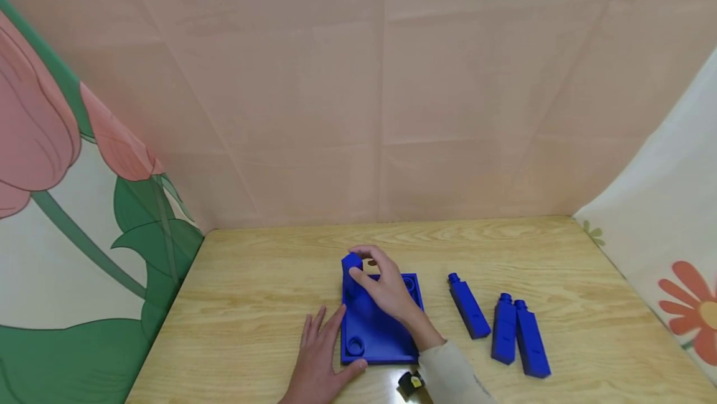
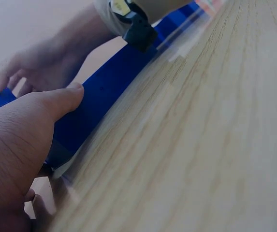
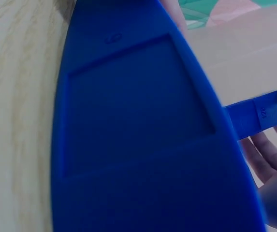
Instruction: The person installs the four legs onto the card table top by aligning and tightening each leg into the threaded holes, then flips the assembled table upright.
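Note:
A square blue panel point(image 1: 383, 338) with a raised rim and round sockets point(image 1: 355, 346) at its corners lies on the wooden table. In my right hand point(image 1: 392, 289), thumb and fingers pinch a blue square-sided leg point(image 1: 351, 262), which stands upright at the panel's far left corner. Its lower end is hidden in the head view. My left hand point(image 1: 319, 354) rests at the near left corner, fingers spread and straight. Its index fingertip touches the left side, and its thumb point(image 2: 68, 99) lies against the panel's near wall.
Right of the panel lie three more blue legs with threaded ends: one alone point(image 1: 469, 307), then a close pair, the nearer leg point(image 1: 503, 332) and the outer leg point(image 1: 532, 342). A black device point(image 1: 411, 383) sits on the right wrist. Patterned cloth point(image 1: 381, 111) hangs around the table.

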`<state>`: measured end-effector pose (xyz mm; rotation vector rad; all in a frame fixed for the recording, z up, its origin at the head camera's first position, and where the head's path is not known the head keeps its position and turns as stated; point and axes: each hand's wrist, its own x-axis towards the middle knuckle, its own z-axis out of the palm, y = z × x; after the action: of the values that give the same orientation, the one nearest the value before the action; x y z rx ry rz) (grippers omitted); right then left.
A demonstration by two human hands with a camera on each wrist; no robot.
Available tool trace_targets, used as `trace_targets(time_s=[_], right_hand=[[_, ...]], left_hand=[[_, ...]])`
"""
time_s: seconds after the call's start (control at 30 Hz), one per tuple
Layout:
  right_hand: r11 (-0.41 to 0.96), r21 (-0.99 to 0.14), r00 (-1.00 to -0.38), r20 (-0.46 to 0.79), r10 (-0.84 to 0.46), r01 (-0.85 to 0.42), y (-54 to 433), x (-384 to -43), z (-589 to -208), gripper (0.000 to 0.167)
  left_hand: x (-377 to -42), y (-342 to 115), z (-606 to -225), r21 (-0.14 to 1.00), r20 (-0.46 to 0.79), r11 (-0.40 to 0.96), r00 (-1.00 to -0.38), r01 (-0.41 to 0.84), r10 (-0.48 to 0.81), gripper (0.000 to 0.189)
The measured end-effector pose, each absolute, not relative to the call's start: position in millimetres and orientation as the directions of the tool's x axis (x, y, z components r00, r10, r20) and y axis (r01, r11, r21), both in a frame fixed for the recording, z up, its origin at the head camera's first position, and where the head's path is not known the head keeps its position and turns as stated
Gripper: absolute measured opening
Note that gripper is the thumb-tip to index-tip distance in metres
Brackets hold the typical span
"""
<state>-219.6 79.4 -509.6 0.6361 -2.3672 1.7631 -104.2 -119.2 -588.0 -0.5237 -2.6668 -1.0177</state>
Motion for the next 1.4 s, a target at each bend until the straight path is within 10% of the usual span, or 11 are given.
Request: trace_targets(time_s=[1.4], right_hand=[[0.196,-0.900,-0.911,0.346,-0.222,-0.390,78.4,-221.0,-510.2,0.034]], left_hand=[[-105.8,-119.3,-590.1,0.606,0.328,0.689,-0.914,0.397,0.238,0.099]])
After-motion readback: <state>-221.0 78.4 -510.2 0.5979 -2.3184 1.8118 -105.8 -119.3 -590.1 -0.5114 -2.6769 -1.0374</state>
